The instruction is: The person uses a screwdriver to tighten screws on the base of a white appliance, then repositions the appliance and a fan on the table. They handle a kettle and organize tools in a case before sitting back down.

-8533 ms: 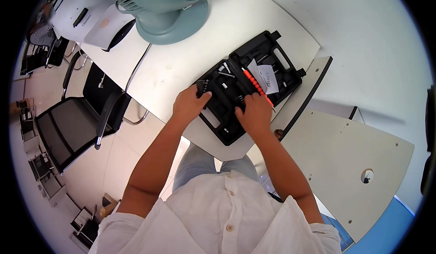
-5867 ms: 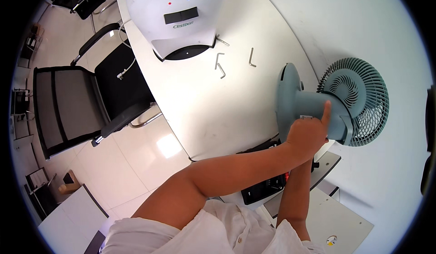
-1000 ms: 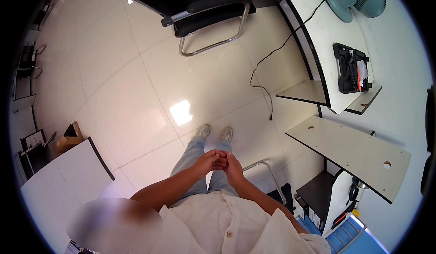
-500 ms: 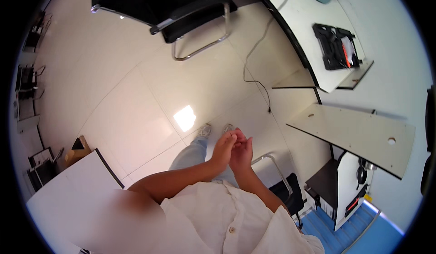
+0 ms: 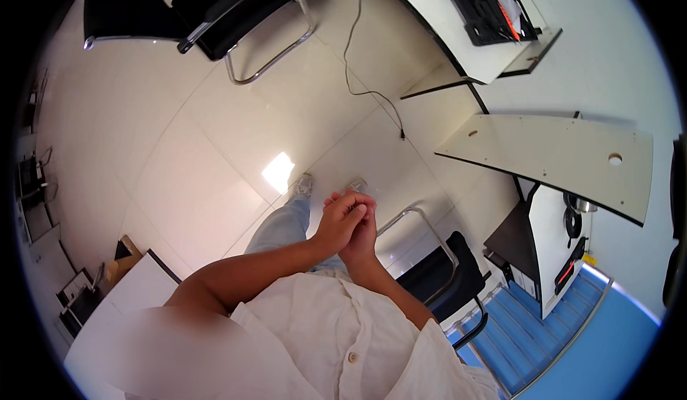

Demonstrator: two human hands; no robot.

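Observation:
My left hand and my right hand are clasped together in front of my body, above my shoes. The left fingers curl over the right hand, and both hands are closed. Some right fingertips show past the left hand's far side. Between the palms everything is hidden, and no object shows there. Just to the right of my hands is the metal frame of a black chair. Below them are my light blue jeans and pale shoes.
A drilled white board juts out at the right. Beyond it, a white desk bears an open black tool case. A dark cable lies across the tiled floor. Another black chair stands far left; a white table is near left.
My hands have closed more tightly, the left now folded over the right. The view has shifted: the chairs, desk and board sit elsewhere in it, and more of the near black chair shows.

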